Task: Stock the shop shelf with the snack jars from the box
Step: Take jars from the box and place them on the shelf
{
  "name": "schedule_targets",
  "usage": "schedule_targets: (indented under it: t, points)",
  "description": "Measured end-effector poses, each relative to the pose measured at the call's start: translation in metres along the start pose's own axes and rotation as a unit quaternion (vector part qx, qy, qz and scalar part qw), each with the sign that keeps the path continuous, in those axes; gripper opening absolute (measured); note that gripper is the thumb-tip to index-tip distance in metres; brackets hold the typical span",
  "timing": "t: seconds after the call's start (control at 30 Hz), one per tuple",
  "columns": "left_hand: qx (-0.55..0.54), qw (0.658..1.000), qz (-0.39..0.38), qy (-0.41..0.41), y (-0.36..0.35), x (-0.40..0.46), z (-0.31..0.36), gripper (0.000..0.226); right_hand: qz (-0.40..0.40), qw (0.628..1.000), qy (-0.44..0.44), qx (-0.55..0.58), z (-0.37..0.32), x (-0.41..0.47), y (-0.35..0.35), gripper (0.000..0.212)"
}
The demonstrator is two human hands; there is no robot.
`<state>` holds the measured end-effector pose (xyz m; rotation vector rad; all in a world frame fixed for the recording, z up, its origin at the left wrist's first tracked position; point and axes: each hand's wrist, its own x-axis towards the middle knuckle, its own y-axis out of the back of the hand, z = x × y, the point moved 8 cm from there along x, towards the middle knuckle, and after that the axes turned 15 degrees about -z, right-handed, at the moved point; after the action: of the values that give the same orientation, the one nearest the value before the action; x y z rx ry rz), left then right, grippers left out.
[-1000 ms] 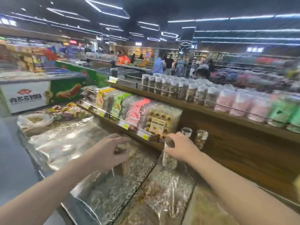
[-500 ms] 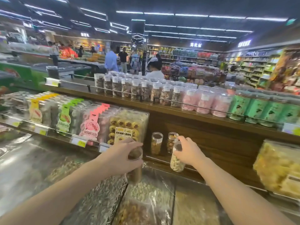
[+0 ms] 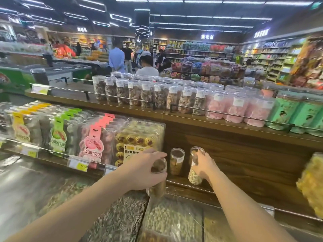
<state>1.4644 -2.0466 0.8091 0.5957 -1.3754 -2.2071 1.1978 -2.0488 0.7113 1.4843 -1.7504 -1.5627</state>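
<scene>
Clear plastic snack jars fill both hands: left hand [image 3: 143, 169] grips 1 brown-filled jar [image 3: 157, 179], right hand [image 3: 203, 165] 1 nut jar [image 3: 194, 172]; set each upright beside the standing jar [image 3: 176, 161], lower centre.

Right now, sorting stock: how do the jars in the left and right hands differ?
The left-hand jar holds dark brown contents; the right-hand jar holds pale nuts. The left-hand jar is gripped near its lid; the right-hand jar round its middle. Both are clear, lidded cylinders.

- Lower wooden shelf [image 3: 244, 182] in front of me: one clear jar [image 3: 176, 161] stands on it, beside the tart box [image 3: 139, 140].
- Upper shelf [image 3: 122, 109]: rows of jars.
</scene>
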Motion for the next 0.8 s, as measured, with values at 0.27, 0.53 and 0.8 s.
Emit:
schedule_targets:
  t: [0.27,0.53,0.8]
  points:
    - [0.000,0.999,-0.014,-0.030,-0.006,0.042,0.009,0.067,-0.035,0.999,-0.001,-0.004,0.007,0.001,0.003,0.077]
    - [-0.013,1.000,-0.013,-0.018,-0.032,0.111,0.012,0.059,0.037,0.998,0.013,-0.049,0.012,-0.049,0.040,0.066]
    - [-0.026,0.998,-0.031,0.038,-0.063,0.151,-0.009,0.074,0.057,0.997,-0.035,-0.024,0.041,-0.072,0.048,0.064]
